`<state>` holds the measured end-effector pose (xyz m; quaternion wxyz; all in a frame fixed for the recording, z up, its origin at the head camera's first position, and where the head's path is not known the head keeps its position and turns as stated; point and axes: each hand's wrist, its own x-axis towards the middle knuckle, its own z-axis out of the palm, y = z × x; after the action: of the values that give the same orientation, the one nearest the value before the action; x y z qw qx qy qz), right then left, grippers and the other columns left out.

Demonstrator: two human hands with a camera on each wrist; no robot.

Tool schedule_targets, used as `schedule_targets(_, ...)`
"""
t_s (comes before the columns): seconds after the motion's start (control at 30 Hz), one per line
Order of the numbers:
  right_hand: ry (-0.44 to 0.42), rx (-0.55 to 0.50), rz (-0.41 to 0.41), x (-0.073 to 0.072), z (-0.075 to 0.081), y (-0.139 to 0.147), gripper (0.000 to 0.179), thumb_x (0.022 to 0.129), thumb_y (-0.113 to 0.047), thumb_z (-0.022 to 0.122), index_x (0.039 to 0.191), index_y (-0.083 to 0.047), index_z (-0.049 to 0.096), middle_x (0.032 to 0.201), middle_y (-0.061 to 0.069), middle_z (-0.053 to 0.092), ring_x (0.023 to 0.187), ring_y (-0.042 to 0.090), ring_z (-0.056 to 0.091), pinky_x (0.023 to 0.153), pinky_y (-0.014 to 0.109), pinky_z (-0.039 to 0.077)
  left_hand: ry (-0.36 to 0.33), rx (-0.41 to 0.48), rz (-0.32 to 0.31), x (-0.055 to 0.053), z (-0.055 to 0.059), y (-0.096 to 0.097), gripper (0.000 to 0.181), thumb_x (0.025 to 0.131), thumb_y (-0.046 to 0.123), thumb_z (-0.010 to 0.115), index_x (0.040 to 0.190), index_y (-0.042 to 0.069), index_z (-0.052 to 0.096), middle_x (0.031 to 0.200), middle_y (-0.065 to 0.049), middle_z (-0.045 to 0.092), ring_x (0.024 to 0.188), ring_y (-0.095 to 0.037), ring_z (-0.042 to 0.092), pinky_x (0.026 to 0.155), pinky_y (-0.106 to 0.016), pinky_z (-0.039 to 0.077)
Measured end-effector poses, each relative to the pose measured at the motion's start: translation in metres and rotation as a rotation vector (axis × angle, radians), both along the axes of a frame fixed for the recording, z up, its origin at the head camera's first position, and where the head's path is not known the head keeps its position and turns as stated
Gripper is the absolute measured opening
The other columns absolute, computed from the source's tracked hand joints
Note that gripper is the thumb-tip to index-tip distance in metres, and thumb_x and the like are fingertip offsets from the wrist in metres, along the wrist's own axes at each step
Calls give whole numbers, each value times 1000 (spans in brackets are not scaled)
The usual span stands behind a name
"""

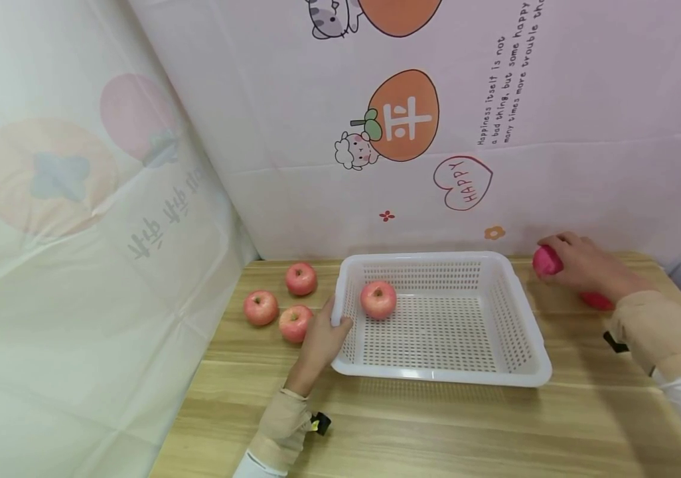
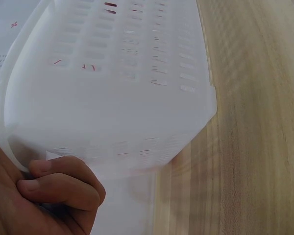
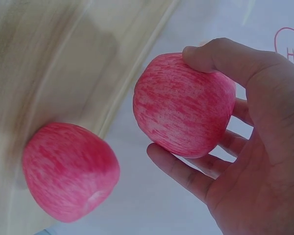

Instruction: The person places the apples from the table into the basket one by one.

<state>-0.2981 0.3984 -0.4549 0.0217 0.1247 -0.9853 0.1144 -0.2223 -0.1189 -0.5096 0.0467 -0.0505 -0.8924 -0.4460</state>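
Note:
A white plastic basket point(image 1: 436, 376) with slotted walls stands on the wooden table, one apple point(image 1: 378, 300) inside by its left wall. My left hand point(image 1: 321, 342) grips the basket's left rim; in the left wrist view its curled fingers point(image 2: 68, 188) show at the rim. To the right of the basket, my right hand point(image 1: 588, 267) holds a pinkish-red apple point(image 3: 181, 107) between thumb and fingers, apparently raised off the table. Another red apple point(image 3: 68, 171) lies on the table near that hand, partly hidden by the right arm in the head view.
Three apples, one at the back point(image 1: 301, 279), one at the left point(image 1: 260, 308) and one beside my left hand point(image 1: 296, 323), sit left of the basket. A printed white cloth point(image 1: 304, 199) hangs behind the table point(image 1: 436, 431), and a pale sheet point(image 1: 77, 318) hangs at the left.

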Motion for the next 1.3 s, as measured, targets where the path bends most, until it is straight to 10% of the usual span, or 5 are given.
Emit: schedule_targets(1.3, 114, 65, 83, 24, 42, -49, 74, 86, -30, 84, 148, -2, 53, 145, 28, 49, 124, 52, 50, 88, 68, 56, 3, 20, -3, 0, 2, 0, 70, 100, 16, 63, 163, -1, 38, 133, -26, 70, 99, -27, 74, 86, -47, 64)
